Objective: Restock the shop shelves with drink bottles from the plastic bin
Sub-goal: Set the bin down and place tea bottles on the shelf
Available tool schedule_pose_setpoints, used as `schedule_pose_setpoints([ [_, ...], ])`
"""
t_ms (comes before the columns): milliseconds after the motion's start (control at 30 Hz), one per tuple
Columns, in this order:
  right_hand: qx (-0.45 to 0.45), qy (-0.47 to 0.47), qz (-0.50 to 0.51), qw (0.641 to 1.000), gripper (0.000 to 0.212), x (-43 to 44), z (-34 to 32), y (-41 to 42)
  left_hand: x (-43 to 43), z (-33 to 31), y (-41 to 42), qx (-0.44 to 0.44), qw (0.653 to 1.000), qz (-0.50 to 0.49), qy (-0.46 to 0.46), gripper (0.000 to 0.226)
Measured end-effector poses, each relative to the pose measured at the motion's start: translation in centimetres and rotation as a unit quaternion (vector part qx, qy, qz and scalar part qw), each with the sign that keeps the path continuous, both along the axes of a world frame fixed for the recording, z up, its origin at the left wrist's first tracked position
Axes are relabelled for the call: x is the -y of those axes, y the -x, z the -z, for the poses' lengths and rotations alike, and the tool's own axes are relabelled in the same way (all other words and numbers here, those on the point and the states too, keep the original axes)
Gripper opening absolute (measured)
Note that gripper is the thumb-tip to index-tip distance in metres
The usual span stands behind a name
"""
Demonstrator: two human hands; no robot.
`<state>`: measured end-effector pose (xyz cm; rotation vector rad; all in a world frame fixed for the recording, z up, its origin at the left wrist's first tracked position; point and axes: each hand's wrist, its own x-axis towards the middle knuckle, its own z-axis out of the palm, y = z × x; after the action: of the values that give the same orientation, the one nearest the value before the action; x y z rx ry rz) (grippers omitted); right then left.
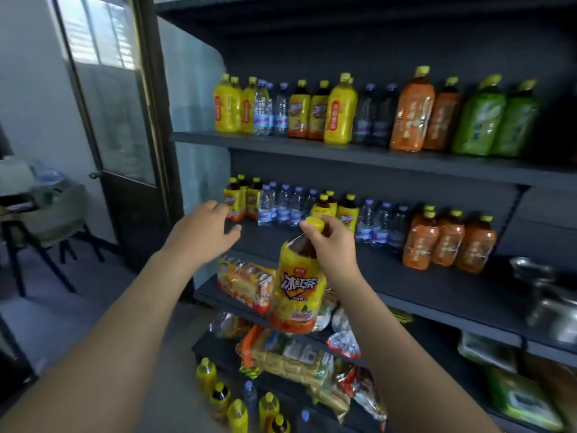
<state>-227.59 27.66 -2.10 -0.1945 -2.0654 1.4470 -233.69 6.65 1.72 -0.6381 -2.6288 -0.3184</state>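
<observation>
Held item: one yellow-labelled tea bottle, carried in the right hand, in the air in front of the shelving. The right fingers are curled round the neck just under the yellow cap, thumb on the near side, so the bottle hangs from its top. Long axis: close to upright, cap uppermost, base swung slightly down and to the left. The left hand is raised to the left of the bottle, holding nothing, its fingers loosely spread and reaching toward the left end of the middle shelf. Whether they touch the tea bottles at that end cannot be told. A second group of matching tea bottles stands at the back of the same shelf, directly beyond the cap, with water bottles between the two groups. Relation noted: both groups lie above and beyond the held bottle's base. The right hand is nearer the second group, the left hand nearer the first. Judged: the bottle has to go up and away onto the shelf with no turning needed, since its axis already matches the standing rows. More bottles are seen low down; the bin itself cannot be made out.
</observation>
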Motion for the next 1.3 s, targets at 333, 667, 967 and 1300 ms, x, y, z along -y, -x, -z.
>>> schedule_pose_setpoints([
  [333, -0.009, 0.023, 0.125, 0.992, 0.048, -9.9, -2.7, -1.7, -9.8, -1.6, 3.7, -0.009, 0.996, 0.092, -0.011, 0.037],
  [667, -0.002, 0.033, 0.156, 0.987, 0.056, -17.2, -1.0, 3.6, -16.7, 0.6, 9.2, 0.011, 0.994, 0.103, -0.023, 0.035],
  [967, 0.023, 0.058, 0.183, 0.981, 0.045, -18.4, 3.0, 12.0, -19.0, 7.0, 17.6, 0.066, 0.99, 0.121, -0.024, 0.039],
  [1300, 0.055, 0.087, 0.244, 0.964, 0.047, -17.9, 7.6, 23.4, -20.3, 14.2, 30.1, 0.17, 0.968, 0.174, -0.062, 0.036],
])
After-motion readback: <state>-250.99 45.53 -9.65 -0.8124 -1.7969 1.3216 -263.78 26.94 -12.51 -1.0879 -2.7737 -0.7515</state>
